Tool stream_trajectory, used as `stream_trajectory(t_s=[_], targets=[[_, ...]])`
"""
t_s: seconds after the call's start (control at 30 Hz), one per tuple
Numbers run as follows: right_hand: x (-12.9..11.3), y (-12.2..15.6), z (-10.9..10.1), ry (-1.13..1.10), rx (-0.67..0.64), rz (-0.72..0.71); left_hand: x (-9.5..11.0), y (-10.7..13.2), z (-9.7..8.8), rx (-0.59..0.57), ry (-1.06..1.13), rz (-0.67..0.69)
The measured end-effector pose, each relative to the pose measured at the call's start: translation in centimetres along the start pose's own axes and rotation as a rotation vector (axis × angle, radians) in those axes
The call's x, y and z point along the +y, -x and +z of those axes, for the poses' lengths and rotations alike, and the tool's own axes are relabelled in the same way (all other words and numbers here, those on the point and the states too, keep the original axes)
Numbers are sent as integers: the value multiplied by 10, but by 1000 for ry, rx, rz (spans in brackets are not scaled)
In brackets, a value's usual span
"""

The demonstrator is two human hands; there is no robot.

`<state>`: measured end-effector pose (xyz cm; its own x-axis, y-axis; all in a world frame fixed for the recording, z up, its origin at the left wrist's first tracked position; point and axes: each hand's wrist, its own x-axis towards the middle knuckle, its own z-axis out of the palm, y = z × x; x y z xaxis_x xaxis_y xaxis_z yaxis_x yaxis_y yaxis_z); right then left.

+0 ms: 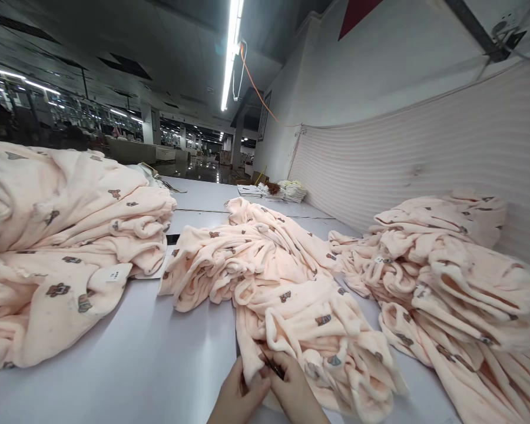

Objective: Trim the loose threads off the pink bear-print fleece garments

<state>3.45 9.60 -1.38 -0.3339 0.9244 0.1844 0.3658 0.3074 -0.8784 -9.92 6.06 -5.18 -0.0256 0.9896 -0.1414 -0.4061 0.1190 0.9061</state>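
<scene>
Pinching fleecy peach fabric [291,306], both hands [269,391].

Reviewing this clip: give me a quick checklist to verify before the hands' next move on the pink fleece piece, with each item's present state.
1. Both hands on the cloth: left hand and right hand pinch the middle fleece heap at its near edge: ok.
2. Small dark tool between the hands: kind cannot tell.
3. Left pile apart from the heap: ok.
4. Right pile apart: not ok, it touches.
5. Bare table beside the left hand: ok.
</scene>
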Motion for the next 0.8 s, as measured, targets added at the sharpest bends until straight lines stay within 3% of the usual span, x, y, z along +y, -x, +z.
stream_trajectory(t_s=[0.17, 0.33, 0.5, 0.67, 0.8], targets=[[-8, 5, -10, 176, 98, 9, 16, -12, -1, -64, -13, 52], [-22, 10, -27, 350, 40, -21, 20, -10, -4, -81, 42, -21], [-32, 12, -31, 546, 10, -35, 19, -10, 0, -98, 112, -63], [-38, 10, -31, 499, -39, -11, 17, -13, -3, -104, 87, -43], [-40, 9, -30, 602, -41, -5, 17, -13, -4, -131, 60, -11]])
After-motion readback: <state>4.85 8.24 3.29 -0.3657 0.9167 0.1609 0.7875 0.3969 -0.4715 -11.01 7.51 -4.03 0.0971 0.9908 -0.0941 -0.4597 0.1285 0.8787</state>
